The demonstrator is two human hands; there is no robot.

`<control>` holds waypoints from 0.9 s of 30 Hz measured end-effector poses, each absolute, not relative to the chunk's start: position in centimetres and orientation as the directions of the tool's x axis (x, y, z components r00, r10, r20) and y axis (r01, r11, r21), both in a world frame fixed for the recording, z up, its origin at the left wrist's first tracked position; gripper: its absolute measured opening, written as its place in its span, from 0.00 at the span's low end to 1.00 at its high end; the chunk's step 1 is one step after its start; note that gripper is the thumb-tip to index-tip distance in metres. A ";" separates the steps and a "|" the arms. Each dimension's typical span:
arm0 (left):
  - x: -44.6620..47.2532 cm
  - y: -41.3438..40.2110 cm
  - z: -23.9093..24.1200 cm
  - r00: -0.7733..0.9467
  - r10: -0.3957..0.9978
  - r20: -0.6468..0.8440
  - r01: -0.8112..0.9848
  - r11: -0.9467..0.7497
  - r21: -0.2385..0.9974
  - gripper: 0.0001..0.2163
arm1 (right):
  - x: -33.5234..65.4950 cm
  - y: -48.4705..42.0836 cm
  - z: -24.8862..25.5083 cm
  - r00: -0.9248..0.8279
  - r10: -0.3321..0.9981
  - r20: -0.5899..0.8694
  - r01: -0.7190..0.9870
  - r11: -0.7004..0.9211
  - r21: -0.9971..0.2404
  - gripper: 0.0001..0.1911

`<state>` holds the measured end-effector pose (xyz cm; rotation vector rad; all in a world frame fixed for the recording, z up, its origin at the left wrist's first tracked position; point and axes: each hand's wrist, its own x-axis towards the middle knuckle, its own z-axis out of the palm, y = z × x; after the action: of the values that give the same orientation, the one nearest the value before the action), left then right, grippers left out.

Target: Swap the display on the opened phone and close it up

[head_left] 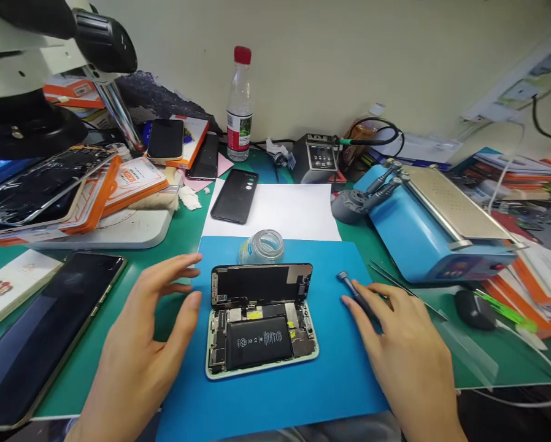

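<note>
An opened phone (261, 344) lies on the blue mat (257, 408), its battery and inner boards exposed. Its screen (257, 283) is tipped up along the far edge, in front of a clear round jar (262, 247). My left hand (151, 331) hovers to the left of the phone, fingers apart and holding nothing. On the right, my right hand (399, 331) has its fingers closed around a slim dark tool (356, 294) with a wider grey tip; its exact kind cannot be made out. That tip is apart from the phone.
A large dark phone (50, 331) lies at left below a microscope (31, 73). Behind the mat are a black phone case (235, 195) and a bottle (240, 116). A blue machine (408, 233) stands right, with tweezers (404, 288) and a black earbud-like case (474, 309) nearby.
</note>
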<state>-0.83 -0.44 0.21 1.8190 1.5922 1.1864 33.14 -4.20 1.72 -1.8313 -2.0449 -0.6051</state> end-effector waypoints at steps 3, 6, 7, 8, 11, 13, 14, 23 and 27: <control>-1.2 -0.7 0.3 -0.068 0.925 0.373 0.574 -0.270 0.773 0.12 | 32.8 -4.0 1.6 -0.085 0.840 0.536 0.993 0.114 -0.022 0.28; -1.4 -1.0 0.4 -0.089 0.901 0.424 0.574 -0.301 0.762 0.05 | 32.1 -4.5 2.1 0.025 0.806 0.591 0.957 0.152 -0.247 0.18; -1.4 -1.1 0.5 -0.067 0.904 0.422 0.574 -0.311 0.758 0.05 | 31.8 -4.8 2.4 0.070 0.798 0.598 0.935 0.156 -0.318 0.15; -1.4 -1.2 0.6 -0.026 0.908 0.418 0.571 -0.330 0.751 0.09 | 31.4 -5.0 2.8 0.114 0.799 0.590 0.913 0.150 -0.379 0.14; -1.1 -1.2 1.0 0.154 0.889 0.432 0.562 -0.438 0.702 0.21 | 29.9 -5.5 3.7 0.183 0.813 0.553 0.845 0.158 -0.512 0.10; -0.8 -1.0 1.1 0.280 0.833 0.477 0.575 -0.544 0.612 0.23 | 28.2 -5.4 4.2 0.245 0.806 0.538 0.737 0.206 -0.644 0.07; -0.7 -0.9 1.1 0.339 0.799 0.496 0.579 -0.593 0.560 0.22 | 27.2 -5.3 4.3 0.281 0.803 0.526 0.650 0.244 -0.720 0.06; -0.1 -0.5 0.1 0.462 0.724 0.513 0.602 -0.681 0.418 0.10 | 20.1 -2.2 0.9 0.067 0.793 0.605 0.461 0.513 -0.724 0.27; -0.1 -0.3 0.5 0.445 0.742 0.501 0.600 -0.662 0.448 0.13 | 20.3 -2.0 -0.1 0.000 0.786 0.618 0.515 0.529 -0.674 0.30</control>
<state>-0.11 -0.31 0.46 2.4902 1.1740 1.0199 20.26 -2.03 -0.09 -1.1171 -1.6596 0.3055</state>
